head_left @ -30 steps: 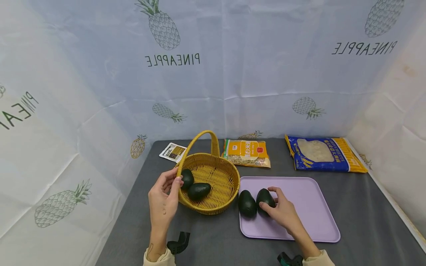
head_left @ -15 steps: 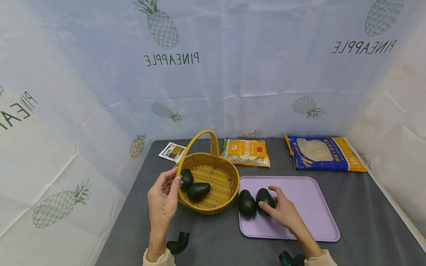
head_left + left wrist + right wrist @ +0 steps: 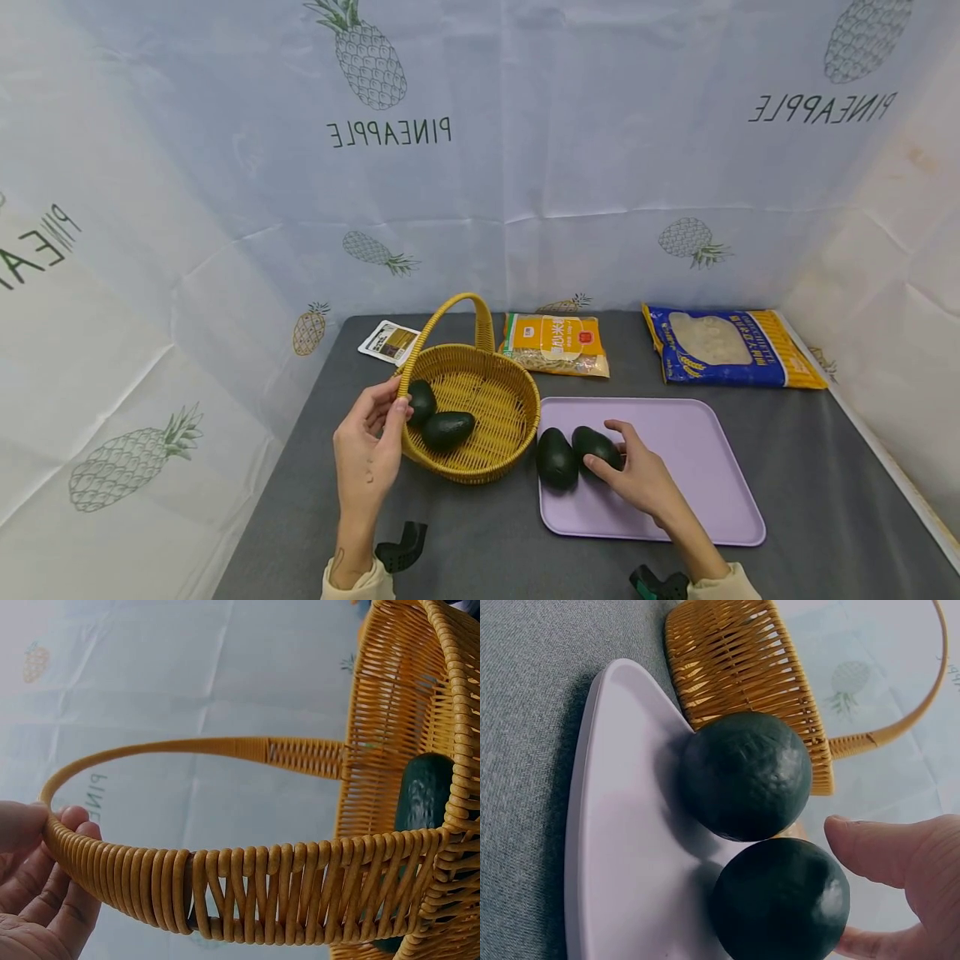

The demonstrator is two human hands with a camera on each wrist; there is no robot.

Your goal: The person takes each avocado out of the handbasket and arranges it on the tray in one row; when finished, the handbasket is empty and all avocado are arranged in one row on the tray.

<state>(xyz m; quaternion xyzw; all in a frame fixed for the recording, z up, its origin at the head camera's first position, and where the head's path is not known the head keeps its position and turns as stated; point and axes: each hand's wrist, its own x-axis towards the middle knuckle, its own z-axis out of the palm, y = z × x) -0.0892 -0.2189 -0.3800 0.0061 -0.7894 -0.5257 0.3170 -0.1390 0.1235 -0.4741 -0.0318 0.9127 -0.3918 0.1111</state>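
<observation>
My left hand point(image 3: 371, 446) pinches the handle point(image 3: 247, 889) of a yellow wicker basket point(image 3: 495, 417), with the thumb on one side and curled fingers on the other. Two dark green avocados lie in the basket, one at the left wall point(image 3: 422, 404) and one nearer the front point(image 3: 448, 431). Two more are side by side on a lilac tray point(image 3: 701, 475). My right hand point(image 3: 641, 475) is at the right-hand avocado point(image 3: 780, 904), fingers against its far side. In the right wrist view the thumb stands off its surface. The left-hand avocado point(image 3: 746, 776) touches it.
Behind the basket lie a small white packet point(image 3: 388, 342) and an orange food bag point(image 3: 557, 344). A blue and yellow bag point(image 3: 731, 348) is at the back right. A pineapple-print curtain point(image 3: 585, 167) surrounds the dark grey table point(image 3: 480, 542).
The avocado at my right hand has tipped leftward against its neighbour, its upper end now further left. The right hand has barely moved. My left hand and the basket stay where they were.
</observation>
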